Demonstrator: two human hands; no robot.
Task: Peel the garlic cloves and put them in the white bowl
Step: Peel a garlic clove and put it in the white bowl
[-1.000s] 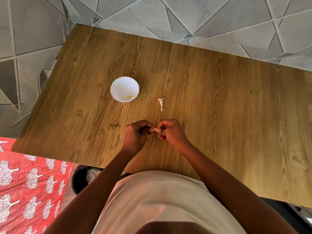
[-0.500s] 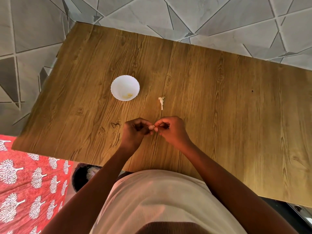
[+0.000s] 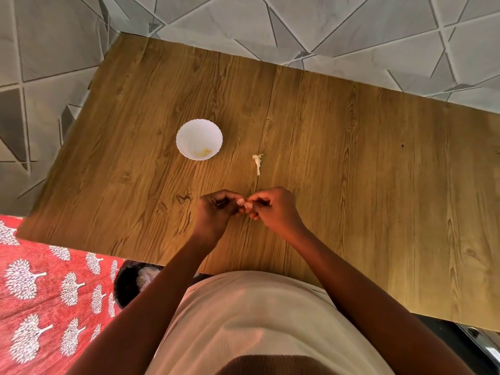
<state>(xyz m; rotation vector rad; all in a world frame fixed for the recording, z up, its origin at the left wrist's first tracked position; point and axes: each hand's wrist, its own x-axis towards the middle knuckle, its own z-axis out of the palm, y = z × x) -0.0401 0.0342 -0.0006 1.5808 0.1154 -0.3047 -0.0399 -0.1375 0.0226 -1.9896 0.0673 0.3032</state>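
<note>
While both hands meet above the wooden table (image 3: 351, 158), the left hand (image 3: 216, 212) and right hand (image 3: 276, 209) pinch one small garlic clove (image 3: 246, 204) between curled fingertips. Farther off sits the white bowl (image 3: 199, 139), with a scrap of garlic skin (image 3: 257, 162) lying to its right, apart from it
</note>
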